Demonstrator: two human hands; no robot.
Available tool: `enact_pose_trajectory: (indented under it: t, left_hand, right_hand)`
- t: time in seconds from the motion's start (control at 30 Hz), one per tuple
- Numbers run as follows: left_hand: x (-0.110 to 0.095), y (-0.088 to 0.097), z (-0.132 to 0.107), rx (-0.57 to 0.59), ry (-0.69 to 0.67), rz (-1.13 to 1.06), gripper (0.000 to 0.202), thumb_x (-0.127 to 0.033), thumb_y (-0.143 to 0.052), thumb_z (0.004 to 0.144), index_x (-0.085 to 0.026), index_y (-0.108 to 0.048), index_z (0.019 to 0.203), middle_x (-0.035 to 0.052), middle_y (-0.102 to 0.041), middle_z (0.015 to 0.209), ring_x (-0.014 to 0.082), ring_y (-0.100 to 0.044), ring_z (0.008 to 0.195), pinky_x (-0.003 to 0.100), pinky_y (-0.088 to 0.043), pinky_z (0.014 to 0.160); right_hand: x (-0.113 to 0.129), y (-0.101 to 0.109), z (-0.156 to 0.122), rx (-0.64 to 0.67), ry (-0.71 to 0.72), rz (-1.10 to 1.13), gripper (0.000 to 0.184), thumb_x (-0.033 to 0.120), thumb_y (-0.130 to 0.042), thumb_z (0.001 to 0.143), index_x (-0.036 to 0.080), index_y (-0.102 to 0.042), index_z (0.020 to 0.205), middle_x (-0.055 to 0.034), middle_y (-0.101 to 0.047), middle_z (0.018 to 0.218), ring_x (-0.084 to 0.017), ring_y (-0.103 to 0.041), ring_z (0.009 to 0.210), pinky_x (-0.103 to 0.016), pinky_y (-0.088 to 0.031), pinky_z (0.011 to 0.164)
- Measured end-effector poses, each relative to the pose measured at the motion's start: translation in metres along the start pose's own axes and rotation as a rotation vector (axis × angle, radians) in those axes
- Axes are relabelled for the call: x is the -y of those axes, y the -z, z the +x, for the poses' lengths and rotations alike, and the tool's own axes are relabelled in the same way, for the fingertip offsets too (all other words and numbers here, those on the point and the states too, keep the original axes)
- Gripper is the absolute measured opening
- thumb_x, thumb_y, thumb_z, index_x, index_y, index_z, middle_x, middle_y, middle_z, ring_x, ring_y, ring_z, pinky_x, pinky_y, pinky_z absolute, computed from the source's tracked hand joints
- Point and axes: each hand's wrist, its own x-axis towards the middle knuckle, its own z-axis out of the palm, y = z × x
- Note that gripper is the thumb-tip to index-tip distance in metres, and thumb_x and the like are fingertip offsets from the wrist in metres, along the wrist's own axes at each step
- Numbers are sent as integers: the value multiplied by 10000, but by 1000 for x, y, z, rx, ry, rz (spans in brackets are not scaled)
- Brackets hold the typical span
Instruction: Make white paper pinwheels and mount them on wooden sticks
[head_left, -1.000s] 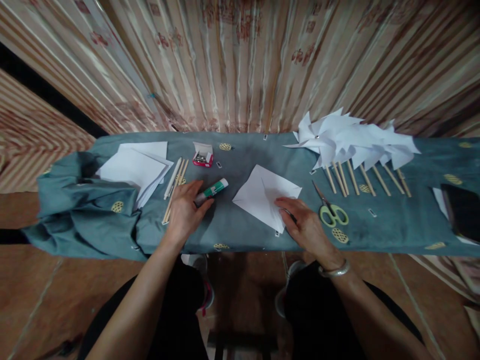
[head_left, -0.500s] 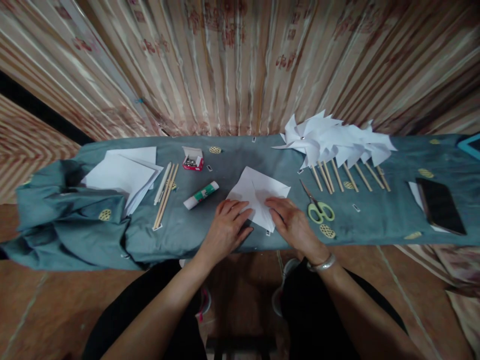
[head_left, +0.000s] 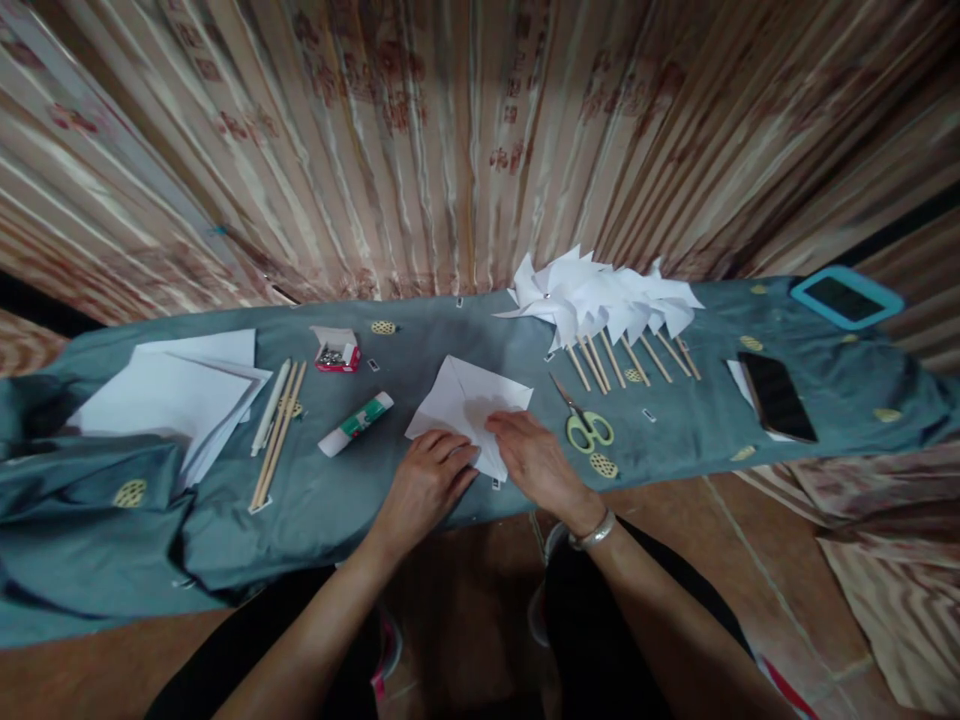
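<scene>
A folded white paper square [head_left: 469, 405] lies on the teal cloth-covered table [head_left: 420, 360] in front of me. My left hand [head_left: 424, 485] rests at its near left corner, fingers curled onto the edge. My right hand [head_left: 534, 458] presses flat on its near right part, fingers stretched over the fold. A green-and-white glue stick [head_left: 355, 423] lies to the left of the paper, apart from my left hand. Green-handled scissors [head_left: 583, 425] lie just right of my right hand.
A stack of white sheets [head_left: 169, 395] and several wooden sticks [head_left: 276, 428] lie at the left, with a small red box of pins [head_left: 335, 350] behind. Finished paper pinwheels [head_left: 600, 300] on sticks lie at the back right. A dark phone [head_left: 775, 396] and a blue-cased device [head_left: 846, 296] sit far right.
My left hand let go of the glue stick, left it on the cloth and moved right onto the paper's near edge. The view has swung to the right.
</scene>
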Motion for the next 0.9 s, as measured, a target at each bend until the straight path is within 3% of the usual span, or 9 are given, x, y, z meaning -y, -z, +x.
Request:
enact_pose_trajectory:
  t: [0.27, 0.5, 0.9]
  left_hand:
    - [-2, 0, 1, -28, -44, 30, 149, -199, -565, 925, -184, -704, 975, 80, -718, 1001, 215, -636, 915, 362, -580, 801]
    - [-4, -2, 5, -45, -53, 46, 189, -181, -527, 939, -154, -714, 956, 88, -725, 952, 223, -646, 892, 373, -591, 805]
    - [-5, -10, 11, -105, -23, 10, 159, -136, -551, 909, -122, -708, 931, 90, -732, 908, 222, -660, 843, 369, -591, 787]
  right_hand:
    - [6, 4, 5, 43, -19, -36, 372, 74, -367, 932, 122, -669, 1145, -149, -678, 1193, -262, -597, 1121, -460, -496, 1028]
    - [8, 9, 7, 53, -43, -7, 357, 51, -410, 908, 96, -681, 1136, -142, -689, 1186, -242, -604, 1126, -387, -496, 1032]
    - [7, 2, 8, -54, -155, 177, 420, -22, -404, 843, 128, -697, 1104, -131, -707, 1181, -210, -641, 1145, -361, -483, 1043]
